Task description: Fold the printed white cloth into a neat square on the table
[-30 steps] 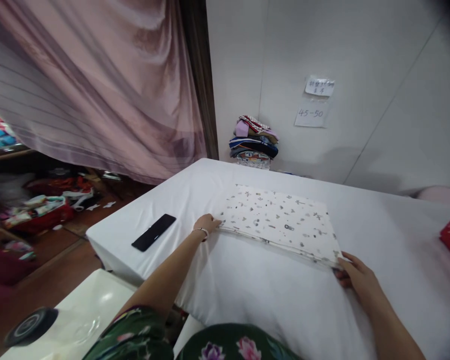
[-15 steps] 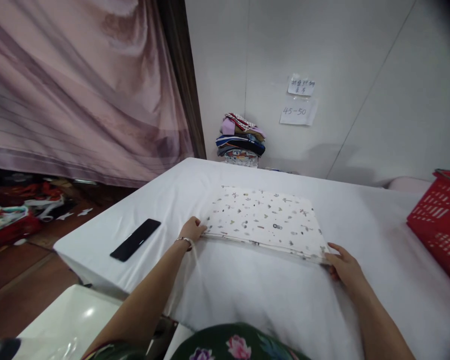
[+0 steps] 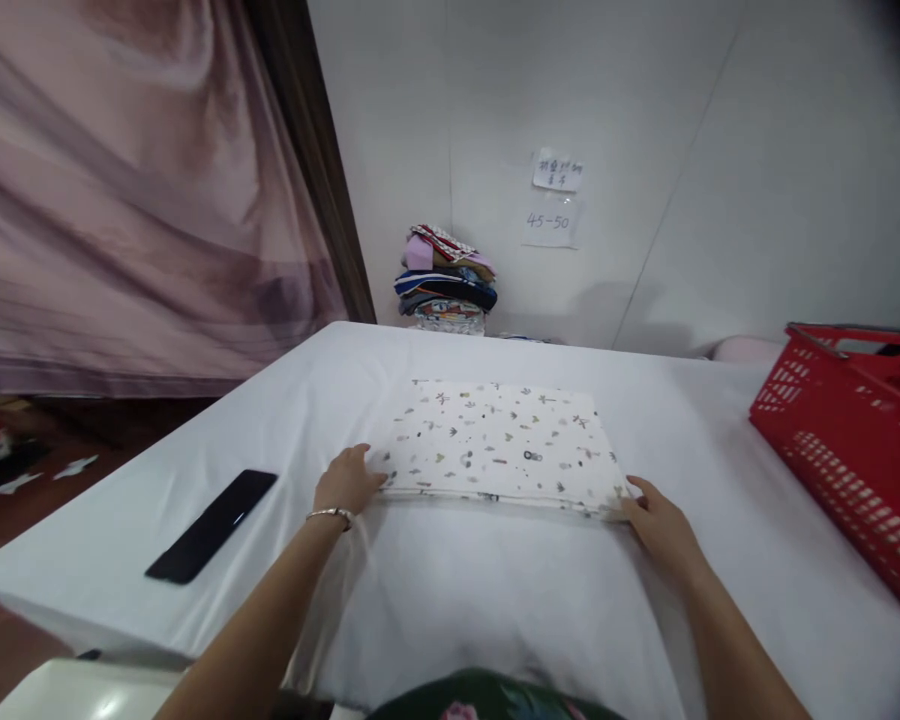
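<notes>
A folded white cloth point(image 3: 502, 440) with small printed figures lies flat on the white-covered table point(image 3: 495, 590). At its near left corner is my left hand point(image 3: 349, 480), thumb on the cloth's edge and fingers spread apart from it along the side. My right hand point(image 3: 656, 520) pinches the near right corner between thumb and fingers. The near edge shows several stacked layers.
A black phone point(image 3: 214, 525) lies on the table at the left. On the right stands a red plastic basket point(image 3: 855, 450). Folded fabrics point(image 3: 448, 280) are piled by the wall behind the table, and a pink curtain point(image 3: 135, 200) hangs at the left.
The view has turned to the right, so more of the basket shows. My left hand's fingers have opened from their grip at the cloth's corner. The cloth lies straighter in view.
</notes>
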`<state>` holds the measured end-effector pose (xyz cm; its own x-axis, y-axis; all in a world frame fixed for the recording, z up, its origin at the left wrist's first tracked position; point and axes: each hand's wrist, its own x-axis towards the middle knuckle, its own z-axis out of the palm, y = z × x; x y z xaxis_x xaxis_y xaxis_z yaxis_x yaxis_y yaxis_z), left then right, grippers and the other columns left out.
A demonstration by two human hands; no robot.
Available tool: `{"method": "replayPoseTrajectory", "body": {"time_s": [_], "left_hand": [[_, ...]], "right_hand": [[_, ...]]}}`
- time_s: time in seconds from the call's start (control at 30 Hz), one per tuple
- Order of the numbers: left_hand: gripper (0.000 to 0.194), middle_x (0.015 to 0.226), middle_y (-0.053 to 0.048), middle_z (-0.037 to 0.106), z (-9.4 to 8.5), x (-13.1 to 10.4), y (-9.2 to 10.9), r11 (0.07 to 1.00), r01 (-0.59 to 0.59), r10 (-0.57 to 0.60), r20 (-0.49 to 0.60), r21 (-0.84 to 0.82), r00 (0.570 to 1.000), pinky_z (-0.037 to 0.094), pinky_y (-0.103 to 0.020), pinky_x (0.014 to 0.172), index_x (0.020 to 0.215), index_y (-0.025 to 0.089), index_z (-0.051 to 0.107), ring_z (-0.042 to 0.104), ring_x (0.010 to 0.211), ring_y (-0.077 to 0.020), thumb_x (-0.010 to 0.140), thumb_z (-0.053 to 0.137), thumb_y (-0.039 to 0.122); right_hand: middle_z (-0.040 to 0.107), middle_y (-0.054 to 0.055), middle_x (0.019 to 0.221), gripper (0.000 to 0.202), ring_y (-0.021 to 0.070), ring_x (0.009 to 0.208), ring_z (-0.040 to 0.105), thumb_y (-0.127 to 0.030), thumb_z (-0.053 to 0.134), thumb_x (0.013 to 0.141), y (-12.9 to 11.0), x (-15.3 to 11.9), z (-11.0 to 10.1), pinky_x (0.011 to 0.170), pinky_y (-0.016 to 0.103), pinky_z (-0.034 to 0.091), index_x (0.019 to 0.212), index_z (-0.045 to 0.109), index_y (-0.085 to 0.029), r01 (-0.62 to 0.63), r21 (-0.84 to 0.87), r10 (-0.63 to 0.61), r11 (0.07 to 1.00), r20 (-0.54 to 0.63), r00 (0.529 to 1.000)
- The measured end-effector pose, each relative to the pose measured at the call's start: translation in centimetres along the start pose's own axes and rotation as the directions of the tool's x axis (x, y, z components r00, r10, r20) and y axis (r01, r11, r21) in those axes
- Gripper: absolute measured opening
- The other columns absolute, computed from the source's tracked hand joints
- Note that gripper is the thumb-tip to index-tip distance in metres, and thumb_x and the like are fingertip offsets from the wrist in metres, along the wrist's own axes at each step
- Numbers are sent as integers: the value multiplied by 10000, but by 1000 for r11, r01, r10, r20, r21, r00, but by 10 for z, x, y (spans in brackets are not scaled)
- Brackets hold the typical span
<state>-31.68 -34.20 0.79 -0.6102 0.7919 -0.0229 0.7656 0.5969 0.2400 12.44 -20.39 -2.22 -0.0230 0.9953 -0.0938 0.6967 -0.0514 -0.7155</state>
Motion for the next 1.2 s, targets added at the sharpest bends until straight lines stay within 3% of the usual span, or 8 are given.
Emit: {"method": "replayPoseTrajectory", "body": {"time_s": [0.1,0.2,0.33,0.43,0.67,0.87,1.07,1.2], "left_hand": [[482,1356,-113,457,7,10,12,949,-300,310,-113,99,944,320,-370,1035,1242,178,479,385,1270,-244,776,518,292],[511,1450,-94,332,21,20,22,872,-466,482,-102,148,870,197,-433,1099,1290,190,461,221,1363,-257,827,471,406],[578,1482,-65,262,38,27,23,874,-463,461,49,147,886,154,-489,1099,1364,217,385,167,1380,-263,857,382,496],[594,1489,-57,238,44,28,19,887,-442,434,83,131,897,135,-493,1103,1390,218,343,150,1384,-253,868,345,503],[600,1489,-51,221,47,28,14,874,-466,461,64,139,885,113,-512,1104,1401,220,323,137,1386,-256,869,342,497],[599,1484,-34,241,54,32,9,867,-479,477,49,140,878,132,-516,1101,1393,261,337,156,1382,-262,849,367,510],[607,1487,-5,226,55,33,8,864,-478,476,52,160,878,136,-510,1104,1396,269,333,138,1387,-250,843,341,519],[609,1490,0,215,54,33,8,863,-478,476,59,161,878,118,-503,1107,1402,282,316,132,1389,-242,845,329,528]], "right_hand": [[662,44,829,572,221,753,606,-379,432,772,-7,-1,-1,669,323,424,1318,449,-211,38,-284,-19,958,71,997],[639,119,1062,605,273,963,587,-326,403,788,-15,5,-2,790,376,426,1370,374,-163,122,-446,-81,887,111,991],[451,145,1357,587,287,1244,397,-288,403,803,-40,24,3,994,402,322,1366,373,-124,309,-524,-317,794,77,945],[299,147,1460,586,257,1343,247,-365,324,868,-73,43,23,1071,377,221,1379,341,-78,483,-515,-458,708,186,869],[66,101,1528,692,238,1394,20,-524,220,889,-132,101,88,1098,397,74,1439,203,-105,580,-504,-387,640,440,810],[55,105,1528,770,255,1391,17,-600,150,869,-116,149,98,1091,436,52,1447,165,-90,432,-583,-257,688,361,896],[68,84,1531,758,244,1391,12,-620,117,866,-101,160,98,1090,424,51,1445,184,-136,463,-577,-288,673,372,882],[126,115,1520,755,261,1385,60,-616,134,868,-94,167,93,1086,445,36,1436,213,-125,389,-650,-286,653,264,921]]}}
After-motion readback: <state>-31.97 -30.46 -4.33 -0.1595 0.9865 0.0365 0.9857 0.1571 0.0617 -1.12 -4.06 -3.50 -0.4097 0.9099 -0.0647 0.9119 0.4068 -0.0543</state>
